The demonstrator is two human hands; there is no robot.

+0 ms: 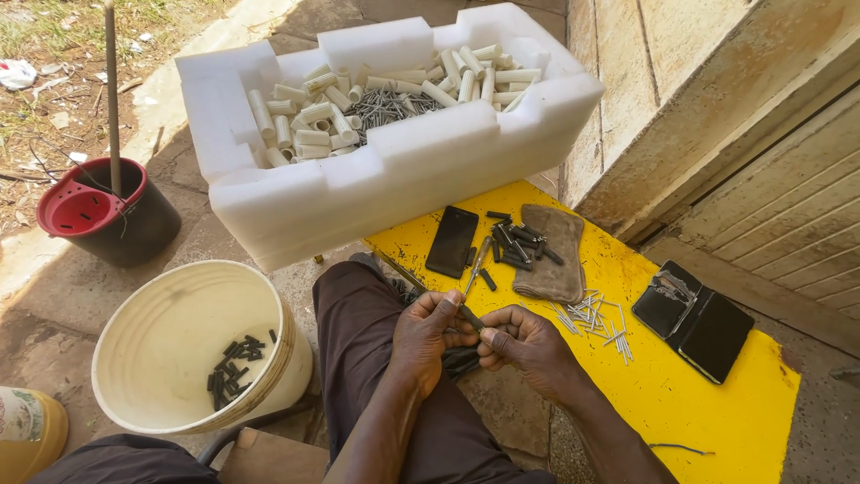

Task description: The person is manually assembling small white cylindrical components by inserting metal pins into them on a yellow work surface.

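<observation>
The short dark rod [471, 317] is sitting between the two hands, just above the person's knees and at the near edge of the yellow table [699, 403]. The left hand [428, 330] is curling around it, fingers pressed together and thumb pinching one end; the right hand [524, 345] is pinching the other end with thumb and fingertips. It is looking like a slim, blackish cylinder, matte, much like the loose ones lying on the table by the grey cloth [548, 254] and those gathering in the bottom of the cream bucket [193, 345].

From where I am standing, the risk seems to be a slip: the piece is small and smooth-looking, and both grips are resting on fingertips only, so a twist or pull could be sending it down between the legs onto the paving. A thin metal tool [477, 266] is slanting up from the hands toward the black phone [451, 241], and the little silver pins [591, 315] are lying close to the right wrist, so a careless sweep could be scattering them. The white foam box [394, 179] of pale tubes is standing well apart.
</observation>
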